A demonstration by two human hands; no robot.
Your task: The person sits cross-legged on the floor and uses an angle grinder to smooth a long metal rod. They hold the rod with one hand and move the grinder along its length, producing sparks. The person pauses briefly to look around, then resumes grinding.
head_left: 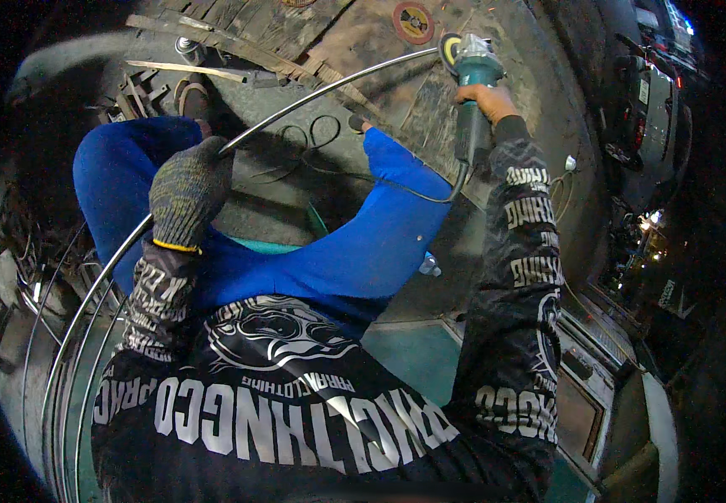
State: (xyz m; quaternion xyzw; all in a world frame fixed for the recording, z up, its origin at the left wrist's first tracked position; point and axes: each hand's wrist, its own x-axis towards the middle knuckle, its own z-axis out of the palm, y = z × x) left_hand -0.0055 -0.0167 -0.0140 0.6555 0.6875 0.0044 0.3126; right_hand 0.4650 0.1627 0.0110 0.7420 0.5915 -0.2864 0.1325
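Observation:
My left hand [189, 191], in a grey knitted glove with a yellow cuff edge, is closed round a long, shiny metal rod [329, 90]. From behind my left arm the rod runs up and to the right, curved in this view. My bare right hand [490, 101] grips a teal and black angle grinder [473, 126]. A pale yellowish disc [449, 52] on the grinder meets or lies very close to the rod's far end; actual contact I cannot make out. The grinder's black cord [417, 193] hangs down across my right leg in blue trousers.
Worn wooden boards [245, 38] lie ahead, with a round red and yellow disc [413, 23] on them. A spray can [188, 50], a wood strip [185, 70] and metal pieces [132, 99] sit at far left. Coiled cord [308, 142] rests between my feet. Cars [649, 117] stand at right.

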